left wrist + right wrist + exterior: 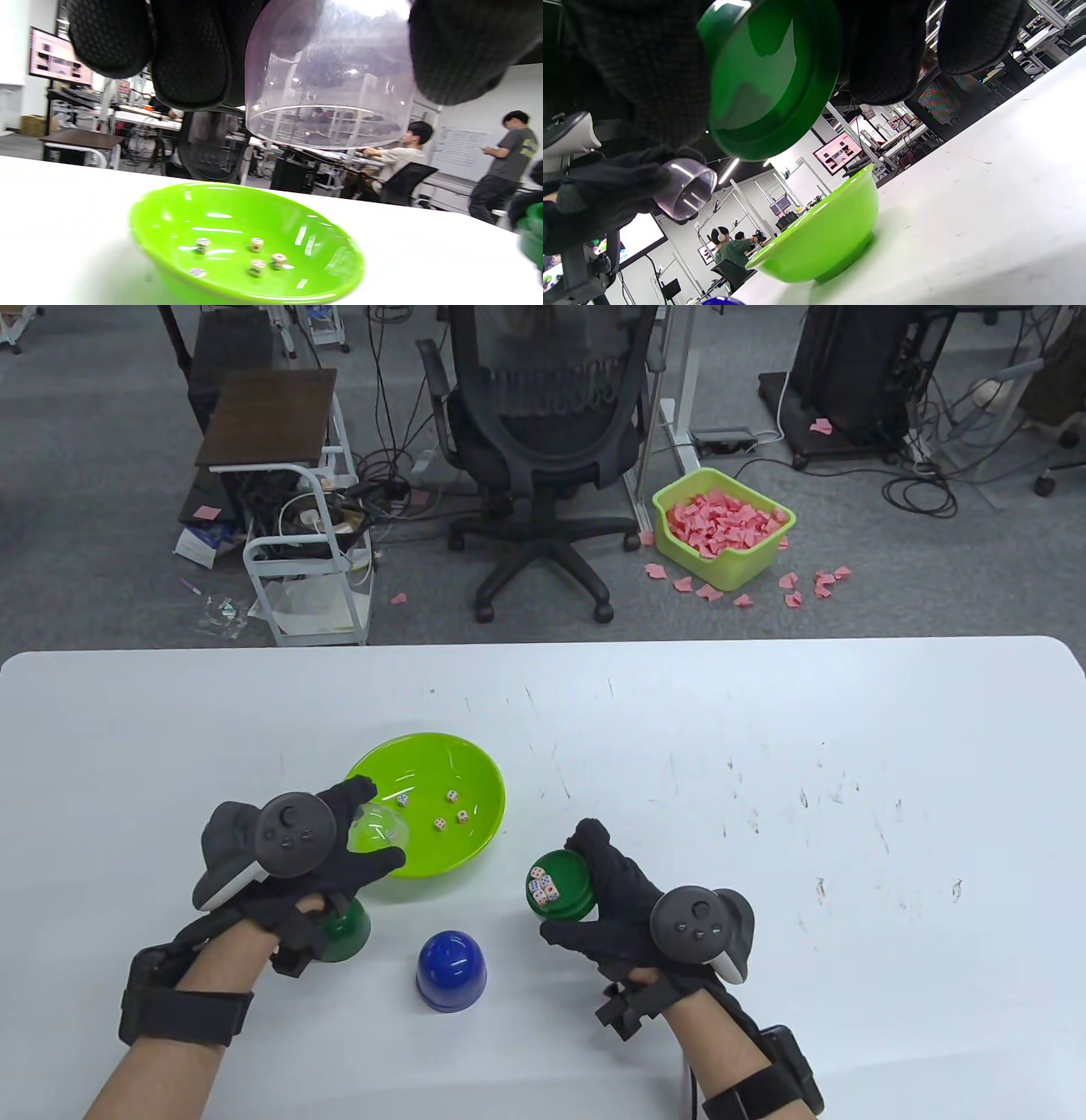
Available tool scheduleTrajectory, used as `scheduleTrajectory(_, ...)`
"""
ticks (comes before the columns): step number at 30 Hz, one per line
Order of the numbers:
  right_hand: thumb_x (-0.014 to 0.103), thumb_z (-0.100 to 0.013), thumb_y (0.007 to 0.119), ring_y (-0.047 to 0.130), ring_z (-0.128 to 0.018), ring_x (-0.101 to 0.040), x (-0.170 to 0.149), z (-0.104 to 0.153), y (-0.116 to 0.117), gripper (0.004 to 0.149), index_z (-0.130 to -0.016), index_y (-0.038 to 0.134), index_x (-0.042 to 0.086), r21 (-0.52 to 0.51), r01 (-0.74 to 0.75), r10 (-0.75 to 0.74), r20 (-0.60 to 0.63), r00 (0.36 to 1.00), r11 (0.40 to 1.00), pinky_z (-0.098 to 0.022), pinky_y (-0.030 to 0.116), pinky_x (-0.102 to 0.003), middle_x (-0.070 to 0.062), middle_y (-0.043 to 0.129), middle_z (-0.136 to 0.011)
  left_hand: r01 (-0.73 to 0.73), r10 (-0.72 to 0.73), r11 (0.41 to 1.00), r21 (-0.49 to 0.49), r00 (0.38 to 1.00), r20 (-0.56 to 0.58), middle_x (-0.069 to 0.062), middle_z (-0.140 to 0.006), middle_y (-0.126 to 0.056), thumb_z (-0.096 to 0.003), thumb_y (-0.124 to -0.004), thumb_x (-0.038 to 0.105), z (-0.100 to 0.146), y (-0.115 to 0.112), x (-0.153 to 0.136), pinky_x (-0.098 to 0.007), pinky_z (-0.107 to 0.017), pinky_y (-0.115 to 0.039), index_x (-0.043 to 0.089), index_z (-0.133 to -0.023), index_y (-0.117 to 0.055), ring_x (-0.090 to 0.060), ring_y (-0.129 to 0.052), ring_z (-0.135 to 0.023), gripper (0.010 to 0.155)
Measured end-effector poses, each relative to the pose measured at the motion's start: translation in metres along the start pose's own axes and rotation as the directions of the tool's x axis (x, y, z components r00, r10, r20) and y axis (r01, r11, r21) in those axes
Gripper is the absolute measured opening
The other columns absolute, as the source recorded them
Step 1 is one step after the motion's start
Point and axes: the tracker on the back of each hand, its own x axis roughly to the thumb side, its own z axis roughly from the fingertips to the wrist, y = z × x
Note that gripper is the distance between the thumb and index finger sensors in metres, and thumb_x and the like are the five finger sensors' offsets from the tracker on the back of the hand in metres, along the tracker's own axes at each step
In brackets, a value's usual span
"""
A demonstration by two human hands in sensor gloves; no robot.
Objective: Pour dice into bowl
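A lime green bowl [441, 759] [326, 271] [823, 237] holds several dice [451, 796] [256, 244]. My left hand [377, 824] [326, 55] grips a clear cup [383, 830] [331, 93] [687, 195] tipped mouth-down over the bowl's near-left rim; the cup looks empty. Just right of the bowl, my right hand [567, 882] [840, 51] holds a dark green cup [570, 891] [772, 76] above the table. It is tilted toward the bowl, with several dice [543, 887] showing in its mouth.
A blue cup [451, 971] stands upside down between my hands. Another dark green cup [346, 931] sits under my left wrist. The white table [764, 814] stretches right. An office chair [543, 432] and a bin of pink paper [721, 526] stand beyond it.
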Motion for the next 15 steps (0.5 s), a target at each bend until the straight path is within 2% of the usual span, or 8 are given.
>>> scheduleTrajectory(8, 0.046, -0.040, 0.099, 0.084, -0.077, -0.049, -0.001, 0.000, -0.002, 0.107, -0.111, 0.036, -0.004, -0.004, 0.003, -0.003, -0.007, 1.000, 1.000, -0.060, 0.066, -0.074, -0.027, 0.066, -0.111, 0.002, -0.003, 1.000, -0.006, 0.984, -0.175, -0.017, -0.098, -0.082, -0.0395, -0.086, 0.064, 0.006, -0.004, -0.049, -0.056, -0.063, -0.076, 0.021, -0.106, -0.057, -0.036, -0.090, -0.078, 0.084)
scheduleTrajectory(15, 0.046, -0.040, 0.099, 0.084, -0.078, -0.050, -0.002, 0.000, -0.002, 0.106, -0.112, 0.037, -0.003, -0.002, 0.003, -0.003, -0.011, 1.000, 1.000, -0.060, 0.066, -0.074, -0.027, 0.066, -0.111, -0.002, -0.019, 0.998, -0.066, 0.953, -0.303, -0.018, -0.103, -0.076, -0.0413, -0.086, 0.059, 0.009, -0.025, -0.086, -0.057, -0.065, -0.074, 0.022, -0.108, -0.053, -0.038, -0.085, -0.084, 0.083)
